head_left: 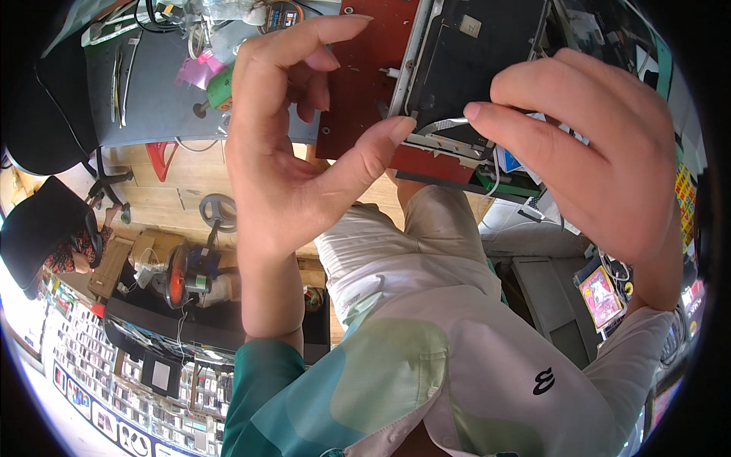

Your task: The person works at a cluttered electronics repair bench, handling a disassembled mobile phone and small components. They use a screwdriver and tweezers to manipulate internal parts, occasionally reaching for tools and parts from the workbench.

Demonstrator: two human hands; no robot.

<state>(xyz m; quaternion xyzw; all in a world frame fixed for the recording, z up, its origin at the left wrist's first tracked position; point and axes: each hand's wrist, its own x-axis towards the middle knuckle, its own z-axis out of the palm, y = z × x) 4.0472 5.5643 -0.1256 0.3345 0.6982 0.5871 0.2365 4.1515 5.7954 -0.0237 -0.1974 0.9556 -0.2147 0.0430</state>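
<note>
A flat black panel [464, 65] with a silver metal edge lies over a red-brown board at the upper right of the bench. Along its near edge runs a thin pale strip [444, 124], partly lifted. My right hand [594, 141] is curled over the panel's near right corner, its fingertips closed at the strip's right end. On the other side my left hand [293, 145] is held with fingers apart and curved. Its thumb tip rests at or just above the panel's near left corner; nothing lies in its grasp. The right palm hides the panel's right side.
The red-brown board [358, 84] sits on a grey bench [164, 91] bearing tweezers [116, 84], a green spool [221, 89], a pink scrap and cables. A white cable [496, 171] hangs near my right wrist. A fan [177, 276] and another person stand at the left.
</note>
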